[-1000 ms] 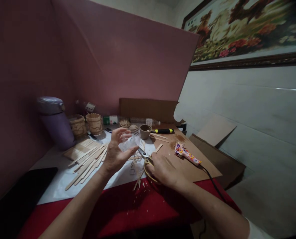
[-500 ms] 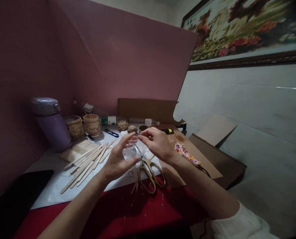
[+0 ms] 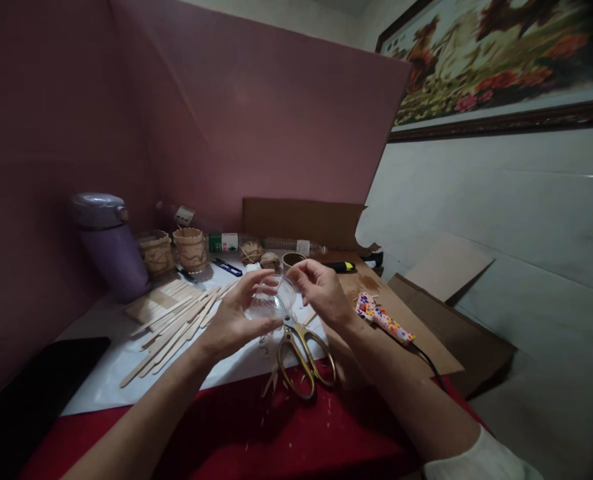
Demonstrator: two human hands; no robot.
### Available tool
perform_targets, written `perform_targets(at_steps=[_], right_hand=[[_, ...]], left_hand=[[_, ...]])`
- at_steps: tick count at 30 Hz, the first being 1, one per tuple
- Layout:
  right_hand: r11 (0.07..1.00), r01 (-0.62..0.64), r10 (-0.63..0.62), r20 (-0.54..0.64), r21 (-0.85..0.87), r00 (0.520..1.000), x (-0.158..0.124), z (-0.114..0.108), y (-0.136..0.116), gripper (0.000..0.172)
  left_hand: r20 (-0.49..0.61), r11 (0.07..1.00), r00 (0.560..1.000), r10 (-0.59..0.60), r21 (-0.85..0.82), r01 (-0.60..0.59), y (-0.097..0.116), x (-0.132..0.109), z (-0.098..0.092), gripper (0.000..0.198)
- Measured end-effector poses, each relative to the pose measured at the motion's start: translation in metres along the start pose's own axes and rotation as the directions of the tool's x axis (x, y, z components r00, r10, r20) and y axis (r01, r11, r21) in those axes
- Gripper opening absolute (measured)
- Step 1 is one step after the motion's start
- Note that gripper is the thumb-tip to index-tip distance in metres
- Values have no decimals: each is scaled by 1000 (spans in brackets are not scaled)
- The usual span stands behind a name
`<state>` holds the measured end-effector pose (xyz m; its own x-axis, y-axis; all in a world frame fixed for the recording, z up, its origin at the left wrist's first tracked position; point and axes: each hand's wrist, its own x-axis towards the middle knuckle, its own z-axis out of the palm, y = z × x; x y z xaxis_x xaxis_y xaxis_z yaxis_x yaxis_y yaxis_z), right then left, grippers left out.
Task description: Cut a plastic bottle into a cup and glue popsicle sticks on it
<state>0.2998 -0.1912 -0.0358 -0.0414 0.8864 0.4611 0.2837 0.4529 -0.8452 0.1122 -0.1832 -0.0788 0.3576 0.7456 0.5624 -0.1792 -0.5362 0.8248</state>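
My left hand point(image 3: 239, 310) curls around a clear plastic cup-like piece point(image 3: 269, 303), with the thumb below and the fingers above. It looks like a cut bottle section lying tilted, its open rim toward the right. Close to that rim is my right hand point(image 3: 321, 290), its thumb and fingertips pinched together; whatever lies between them is too small to make out. Just below the plastic piece, large scissors with gold handles point(image 3: 304, 357) rest at the table's front, handles toward me. Small scraps lie beside them on the red cloth point(image 3: 256, 427).
Flat wooden sticks point(image 3: 181, 327) are spread at left, near a purple flask point(image 3: 111, 247) and two stick-covered cups point(image 3: 190, 250). Twine balls point(image 3: 251, 251) and plastic bottles point(image 3: 286, 245) lie behind. A flower-patterned glue gun point(image 3: 384, 319) with a cord sits on cardboard point(image 3: 421, 353) at right.
My right hand has drawn slightly right, away from my left fingers, so more of the clear rim shows. The whole view has shifted a little. My left hand keeps its curl around the plastic.
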Motion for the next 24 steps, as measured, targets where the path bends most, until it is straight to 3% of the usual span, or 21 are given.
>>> perform_targets(at_steps=[3, 7, 11, 14, 19, 22, 24], right_hand=[[990, 77, -77, 3, -119, 997, -6, 4, -2, 17], [996, 18, -22, -50, -84, 999, -12, 7, 2, 17], [977, -116, 132, -82, 179, 988, -12, 7, 15, 24], [947, -86, 136, -143, 310, 980, -11, 6, 26, 29], [960, 22, 19, -144, 278, 989, -14, 6, 31, 32], [971, 194, -162, -214, 137, 963, -19, 6, 28, 18], [949, 304, -278, -231, 82, 932, -23, 6, 25, 17]], left_hand=[[63, 986, 998, 32, 160, -42, 0, -3, 0, 68], [90, 976, 996, 5, 217, -24, 5, -4, 3, 65], [96, 995, 992, -80, 67, 73, 10, -1, 6, 64], [91, 982, 987, -129, -125, 140, 11, 1, 5, 64], [97, 915, 976, -196, -338, 218, 11, 1, 3, 69], [106, 886, 974, -201, -405, 227, 11, 1, 3, 70], [99, 875, 975, -201, -430, 224, 11, 2, 3, 65]])
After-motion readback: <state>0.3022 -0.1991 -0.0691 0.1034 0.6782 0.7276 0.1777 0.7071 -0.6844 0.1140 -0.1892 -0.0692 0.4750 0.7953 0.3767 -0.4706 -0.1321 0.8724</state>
